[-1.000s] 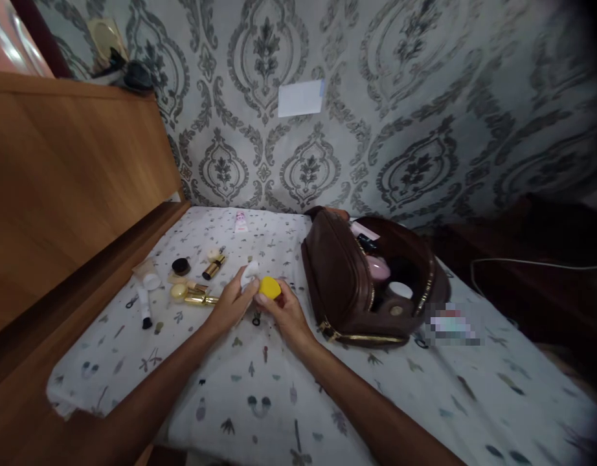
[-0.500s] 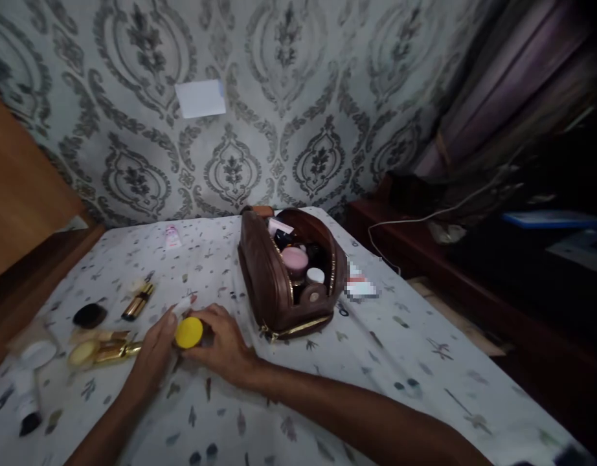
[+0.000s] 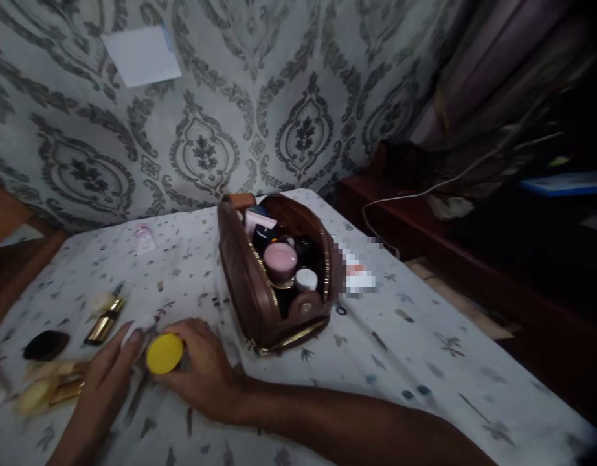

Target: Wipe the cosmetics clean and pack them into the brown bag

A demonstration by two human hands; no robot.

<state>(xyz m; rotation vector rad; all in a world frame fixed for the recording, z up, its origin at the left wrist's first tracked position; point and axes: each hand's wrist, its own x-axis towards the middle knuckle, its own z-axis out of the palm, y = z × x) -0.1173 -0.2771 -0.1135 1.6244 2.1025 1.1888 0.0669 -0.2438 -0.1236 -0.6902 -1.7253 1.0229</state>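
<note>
My right hand point(image 3: 201, 369) is closed around a small jar with a yellow lid point(image 3: 165, 353), held lid up just over the cloth. Beside it, my left hand point(image 3: 107, 375) pinches a small white item point(image 3: 139, 325) between thumb and fingers; blur hides what kind it is. Right of my hands stands a brown makeup bag point(image 3: 247, 285), unzipped. Inside it show a pink-lidded jar point(image 3: 280, 259), a white-lidded jar point(image 3: 306, 280) and a pale pink packet point(image 3: 259, 221). A black-and-gold bottle point(image 3: 104, 321) lies left of my hands.
A round black item point(image 3: 45, 345) and gold-trimmed cosmetics point(image 3: 50, 391) lie on the left of the patterned cloth point(image 3: 376, 395). A pink-and-white tube point(image 3: 144, 240) lies farther back, before the patterned wall point(image 3: 206, 142). A white cable point(image 3: 419, 194) runs along the right.
The view has shifted, so the bag and cosmetics appear farther left. Both hands stay close together, my right still on the yellow-lidded jar, my left still on the white item.
</note>
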